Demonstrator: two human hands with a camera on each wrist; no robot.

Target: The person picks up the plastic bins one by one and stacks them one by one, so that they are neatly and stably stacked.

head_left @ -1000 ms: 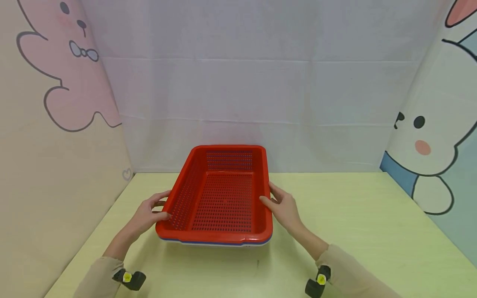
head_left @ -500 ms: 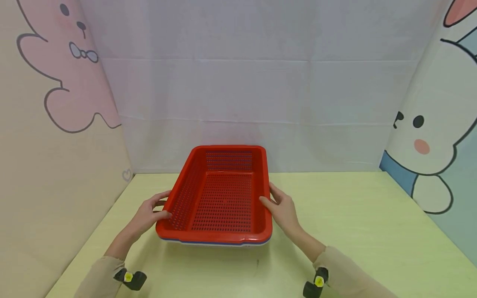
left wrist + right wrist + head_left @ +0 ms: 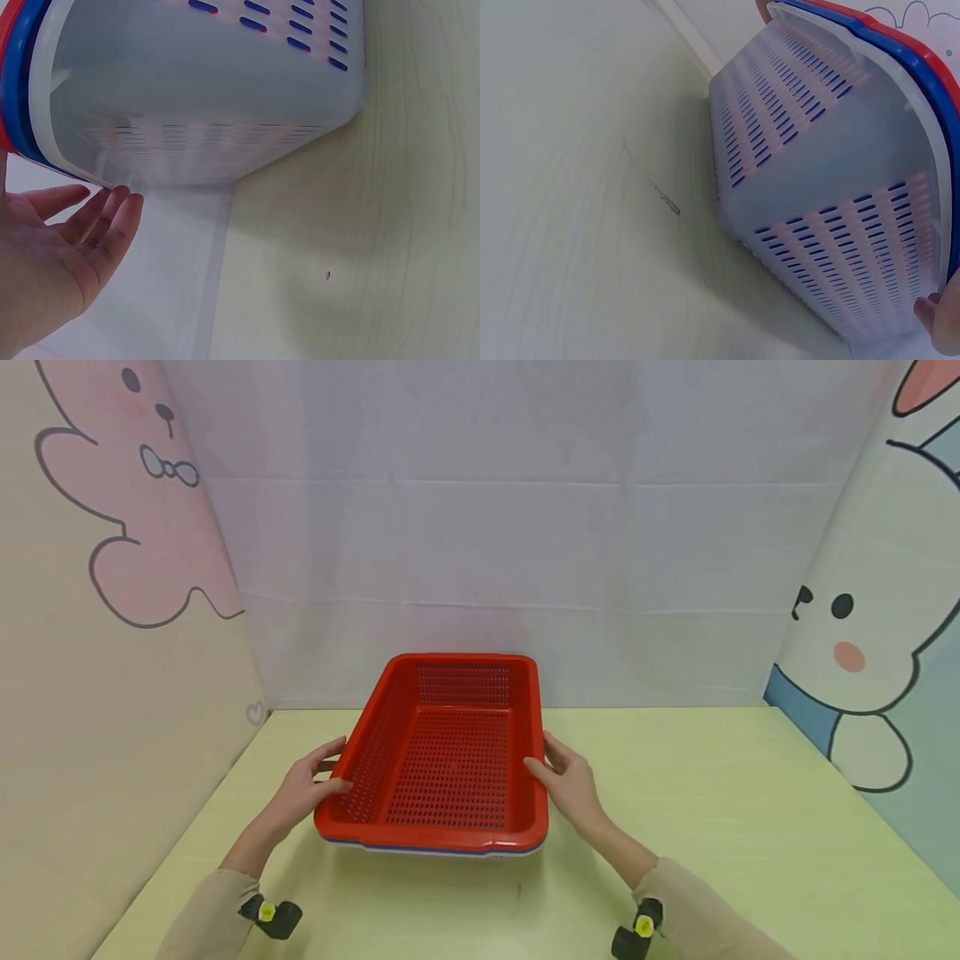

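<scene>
A stack of three nested perforated baskets stands on the table, the red basket (image 3: 450,840) on top. Beneath it are a blue basket (image 3: 922,82) and a white basket (image 3: 210,82), whose slotted underside fills both wrist views. My left hand (image 3: 303,789) holds the stack's left rim: the thumb lies over the red edge and the straight fingers (image 3: 112,214) reach under the white rim. My right hand (image 3: 573,785) holds the right rim the same way, thumb on top. Only a fingertip (image 3: 939,324) of it shows in the right wrist view. The red basket is empty.
The pale green table (image 3: 712,802) spreads wide to the right of the stack. A white cloth backdrop (image 3: 525,568) hangs just behind the baskets. Cartoon rabbit panels wall in the left side (image 3: 112,610) and the right side (image 3: 885,635).
</scene>
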